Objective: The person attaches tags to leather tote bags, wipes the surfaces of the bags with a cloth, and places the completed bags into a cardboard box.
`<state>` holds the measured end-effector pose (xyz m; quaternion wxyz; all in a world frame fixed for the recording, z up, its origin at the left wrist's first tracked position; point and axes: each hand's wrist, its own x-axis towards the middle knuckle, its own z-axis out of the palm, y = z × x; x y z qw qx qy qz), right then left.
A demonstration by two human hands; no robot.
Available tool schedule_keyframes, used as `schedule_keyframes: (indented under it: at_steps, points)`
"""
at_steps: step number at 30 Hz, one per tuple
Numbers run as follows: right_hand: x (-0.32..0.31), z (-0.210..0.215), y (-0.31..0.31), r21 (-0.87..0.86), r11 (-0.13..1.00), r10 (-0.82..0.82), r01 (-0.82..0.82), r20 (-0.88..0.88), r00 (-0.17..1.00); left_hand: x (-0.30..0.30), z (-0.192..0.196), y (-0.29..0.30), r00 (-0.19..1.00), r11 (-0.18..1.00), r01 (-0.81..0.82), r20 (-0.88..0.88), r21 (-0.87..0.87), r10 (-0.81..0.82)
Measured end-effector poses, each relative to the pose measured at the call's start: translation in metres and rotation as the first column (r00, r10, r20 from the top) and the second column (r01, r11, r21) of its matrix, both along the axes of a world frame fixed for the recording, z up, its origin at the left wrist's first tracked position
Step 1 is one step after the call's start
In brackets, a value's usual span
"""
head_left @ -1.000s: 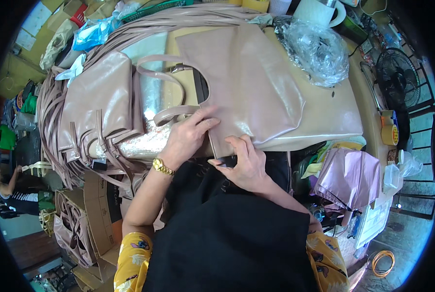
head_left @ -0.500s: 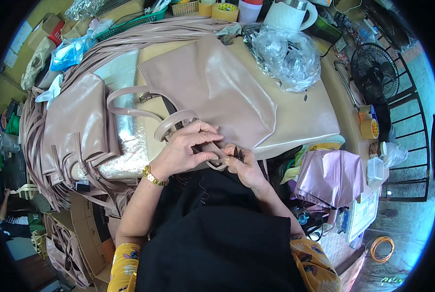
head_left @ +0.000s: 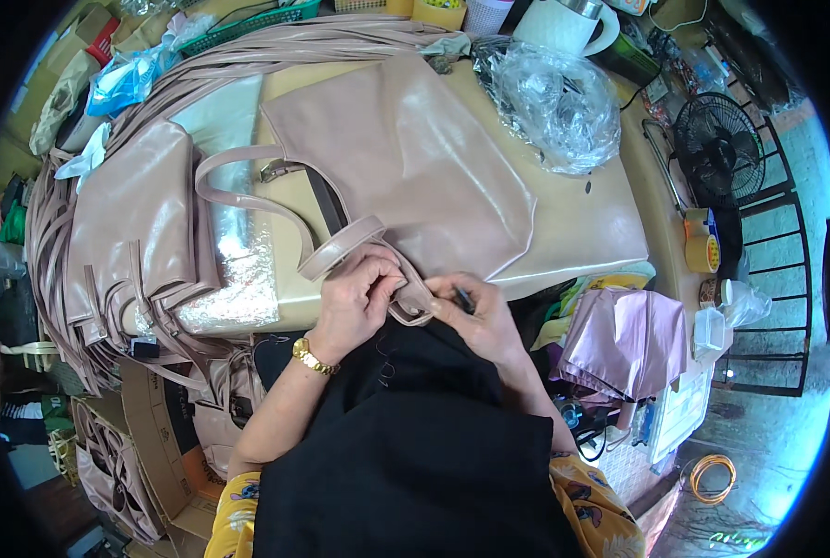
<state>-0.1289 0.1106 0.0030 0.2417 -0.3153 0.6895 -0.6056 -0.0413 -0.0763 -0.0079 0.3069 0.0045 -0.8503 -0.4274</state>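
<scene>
A dusty-pink bag (head_left: pixel 434 177) lies flat on the work surface before me, its strap (head_left: pixel 418 279) looping toward my body. My left hand (head_left: pixel 355 302), with a gold watch at the wrist, is closed in a pinch at the strap's near side; what its fingertips hold is too small to tell. My right hand (head_left: pixel 480 321) grips the folded strap end between thumb and fingers. A small dark tool (head_left: pixel 464 299) also sits in that hand, mostly covered by the fingers. Loose dark threads show against my black apron (head_left: pixel 415 446).
Stacked pink bags (head_left: pixel 136 223) lie at the left beside long bundled straps (head_left: pixel 303 51). Crumpled clear plastic (head_left: pixel 559 107) and a white jug (head_left: pixel 564 26) stand far right of centre. A folded pink umbrella (head_left: pixel 624 339) hangs near the right edge, below a black fan (head_left: pixel 718 149).
My left hand has drawn down and right, its fingers curling into a tighter pinch. The right hand has shifted slightly right, still on the strap. The view has moved a little.
</scene>
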Motion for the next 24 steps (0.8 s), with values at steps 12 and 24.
schedule_keyframes:
  at_steps: [12, 24]
  points:
    - [-0.005, 0.014, -0.011, 0.146, 0.987, 0.013, -0.072, 0.372, 0.928, 0.001, -0.014, 0.006, 0.997, 0.920, 0.014, 0.059, 0.391, -0.041]
    - [0.001, 0.066, -0.018, 0.351, 0.925, 0.157, 0.147, -0.704, 0.693, 0.003, -0.004, -0.006, 0.992, 0.970, 0.051, 0.100, 0.239, -0.077]
